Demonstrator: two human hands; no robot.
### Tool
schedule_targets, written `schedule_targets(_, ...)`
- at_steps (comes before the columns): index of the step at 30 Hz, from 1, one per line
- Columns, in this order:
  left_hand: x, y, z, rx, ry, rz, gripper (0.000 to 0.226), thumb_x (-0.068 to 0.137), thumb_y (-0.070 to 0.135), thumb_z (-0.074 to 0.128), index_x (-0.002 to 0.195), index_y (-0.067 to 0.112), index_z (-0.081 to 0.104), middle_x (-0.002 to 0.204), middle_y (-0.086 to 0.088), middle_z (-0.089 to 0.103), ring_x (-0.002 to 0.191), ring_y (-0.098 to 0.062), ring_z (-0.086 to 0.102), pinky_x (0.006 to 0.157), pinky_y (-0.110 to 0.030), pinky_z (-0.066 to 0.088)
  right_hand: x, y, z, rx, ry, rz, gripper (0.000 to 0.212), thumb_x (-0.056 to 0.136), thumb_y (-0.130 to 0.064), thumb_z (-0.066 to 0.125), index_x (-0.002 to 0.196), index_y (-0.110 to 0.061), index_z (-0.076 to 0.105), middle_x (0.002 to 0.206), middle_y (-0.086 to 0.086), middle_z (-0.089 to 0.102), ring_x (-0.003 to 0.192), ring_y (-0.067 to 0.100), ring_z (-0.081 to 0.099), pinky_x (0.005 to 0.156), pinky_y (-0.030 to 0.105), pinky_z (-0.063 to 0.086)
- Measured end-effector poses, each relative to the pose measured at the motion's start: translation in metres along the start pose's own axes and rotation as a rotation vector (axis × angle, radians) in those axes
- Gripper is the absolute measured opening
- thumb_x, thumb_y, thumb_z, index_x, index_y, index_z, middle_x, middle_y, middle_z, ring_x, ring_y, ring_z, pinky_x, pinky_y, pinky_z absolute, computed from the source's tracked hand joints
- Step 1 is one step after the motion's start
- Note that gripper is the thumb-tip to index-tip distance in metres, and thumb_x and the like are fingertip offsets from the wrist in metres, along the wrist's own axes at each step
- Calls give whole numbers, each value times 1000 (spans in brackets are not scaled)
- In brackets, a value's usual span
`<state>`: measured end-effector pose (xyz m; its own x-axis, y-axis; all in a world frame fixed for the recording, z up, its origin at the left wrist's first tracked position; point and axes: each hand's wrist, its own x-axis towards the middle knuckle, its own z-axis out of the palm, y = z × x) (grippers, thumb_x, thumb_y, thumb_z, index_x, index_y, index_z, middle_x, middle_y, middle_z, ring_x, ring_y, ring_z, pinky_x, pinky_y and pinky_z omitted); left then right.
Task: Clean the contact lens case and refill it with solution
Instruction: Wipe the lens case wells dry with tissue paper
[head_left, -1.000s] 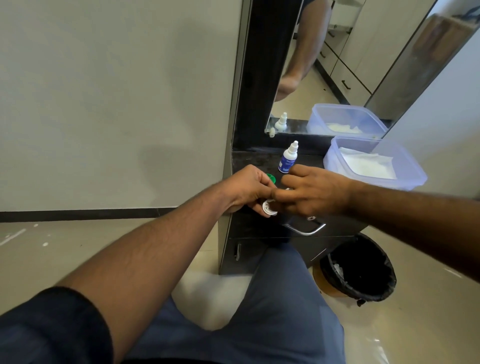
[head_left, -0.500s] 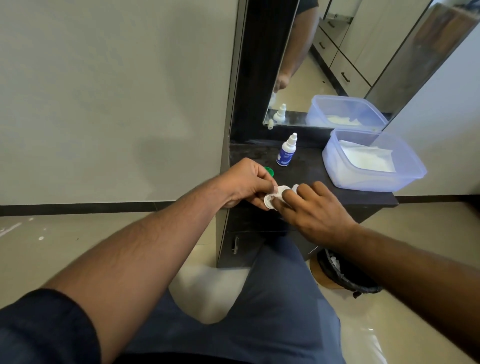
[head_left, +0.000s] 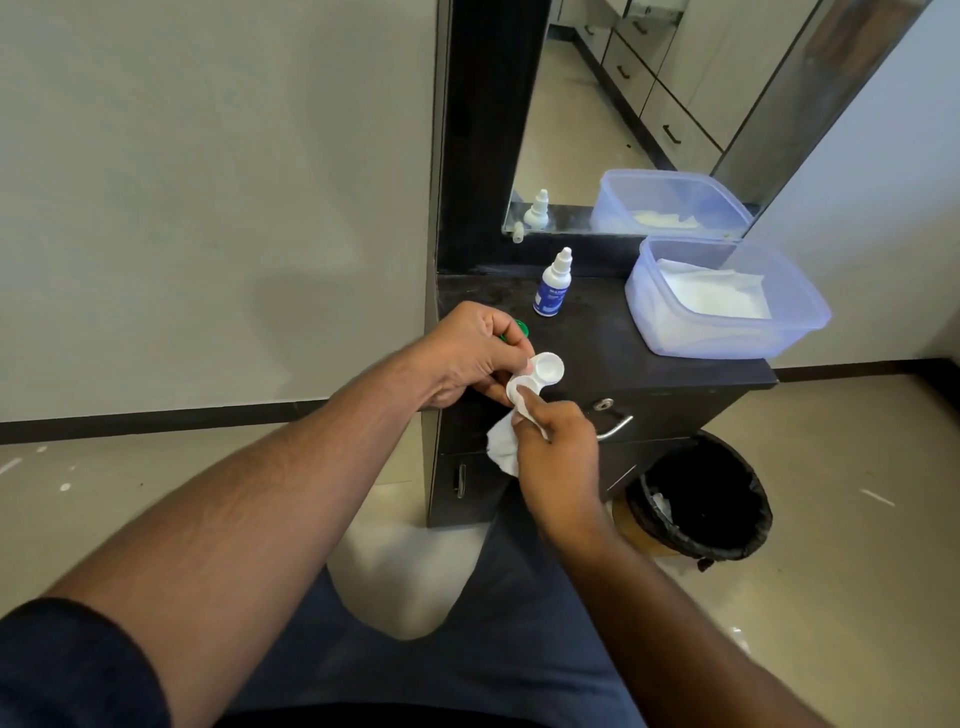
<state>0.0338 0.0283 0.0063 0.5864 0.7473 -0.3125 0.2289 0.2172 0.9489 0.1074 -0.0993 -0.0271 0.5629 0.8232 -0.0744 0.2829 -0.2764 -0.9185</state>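
Holding the white contact lens case over the front edge of the black table, the person's left hand has its fingers curled round the case's near-left side, thumb on top. The case is uncapped, and its far well faces up, open and pale. The right hand comes in from below the case, fingers curled round a crumpled white tissue, and one fingertip presses a fold of that tissue into the case's nearer well. The loose end of the tissue hangs below and left of the case, in front of the table's drawer front.

Just behind the case and the left hand, a green cap lies on the table, partly hidden by the knuckles. Further behind the case stands a small solution bottle with a blue label and white nozzle, upright and close to the mirror. Behind and to the right of the case sits a clear plastic container with white tissues inside. A metal drawer handle shows just right of the case, lower down. On the floor, below and right of the case, is a bin with a black liner.
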Motion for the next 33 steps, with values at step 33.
schedule_targets(33,0,-1,1,33,61,25,11,76,-6,70,86,-5,64,84,-13,71,61,-18,69,49,-25,53,-11,4,36,218,58,-48,45,98,-6,44,142,-16,40,117,3,51,104,9,53,94,26,47)
